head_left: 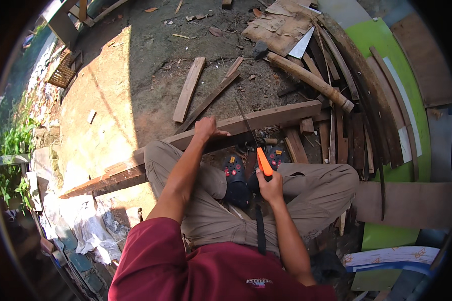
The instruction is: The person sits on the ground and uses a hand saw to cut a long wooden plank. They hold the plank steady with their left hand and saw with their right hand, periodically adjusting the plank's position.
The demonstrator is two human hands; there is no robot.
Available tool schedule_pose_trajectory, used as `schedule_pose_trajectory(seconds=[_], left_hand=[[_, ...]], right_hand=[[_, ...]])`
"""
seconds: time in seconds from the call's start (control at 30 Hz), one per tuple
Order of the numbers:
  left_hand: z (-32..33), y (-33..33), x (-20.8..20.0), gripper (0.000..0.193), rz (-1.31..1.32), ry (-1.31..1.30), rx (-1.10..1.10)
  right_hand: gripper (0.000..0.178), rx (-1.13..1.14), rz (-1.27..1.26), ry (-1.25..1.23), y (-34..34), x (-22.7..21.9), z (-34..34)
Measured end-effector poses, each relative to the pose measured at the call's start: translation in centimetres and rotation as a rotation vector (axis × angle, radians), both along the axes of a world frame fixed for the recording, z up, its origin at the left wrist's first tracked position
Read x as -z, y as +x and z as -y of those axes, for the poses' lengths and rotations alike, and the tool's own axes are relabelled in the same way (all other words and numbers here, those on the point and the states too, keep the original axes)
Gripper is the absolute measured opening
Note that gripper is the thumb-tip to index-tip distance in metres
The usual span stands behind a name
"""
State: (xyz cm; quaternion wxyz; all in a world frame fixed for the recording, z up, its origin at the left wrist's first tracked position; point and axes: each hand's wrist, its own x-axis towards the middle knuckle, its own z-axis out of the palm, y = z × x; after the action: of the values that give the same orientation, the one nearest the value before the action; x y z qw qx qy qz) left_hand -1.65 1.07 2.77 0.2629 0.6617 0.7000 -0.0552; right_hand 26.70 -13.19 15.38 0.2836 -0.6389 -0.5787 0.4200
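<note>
A long wooden beam (271, 118) runs across in front of my knees, from the right end by the scrap pile down toward the left. My left hand (209, 129) grips the beam from above, its thumb along the near side and its other fingers partly hidden beyond the edge. In my right hand (270, 185) is a handsaw with an orange and black handle (264, 163). The saw's thin dark blade (246, 120) crosses the beam to the right of my left hand and points away from me. Whether its teeth are in a cut cannot be made out.
Dark clogs (234, 170) on my feet sit below the beam. Beyond it lie loose planks (190, 90) and a hammer (306, 80) with a thick wooden handle. Scrap wood (346, 135) is heaped on the right by a green panel (402, 55). White plastic sheeting (90, 226) lies at left.
</note>
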Motion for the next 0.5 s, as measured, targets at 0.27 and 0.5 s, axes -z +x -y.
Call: schedule_pose_trajectory(seconds=[0.27, 0.5], left_hand=[[1.3, 1.5, -0.7, 0.105, 0.000, -0.071, -0.130], [0.8, 0.6, -0.2, 0.102, -0.017, -0.099, -0.131]], right_hand=[[0.029, 0.029, -0.020, -0.067, 0.3, -1.1, 0.8], [0.018, 0.025, 0.024, -0.066, 3.3, -7.3, 7.1]])
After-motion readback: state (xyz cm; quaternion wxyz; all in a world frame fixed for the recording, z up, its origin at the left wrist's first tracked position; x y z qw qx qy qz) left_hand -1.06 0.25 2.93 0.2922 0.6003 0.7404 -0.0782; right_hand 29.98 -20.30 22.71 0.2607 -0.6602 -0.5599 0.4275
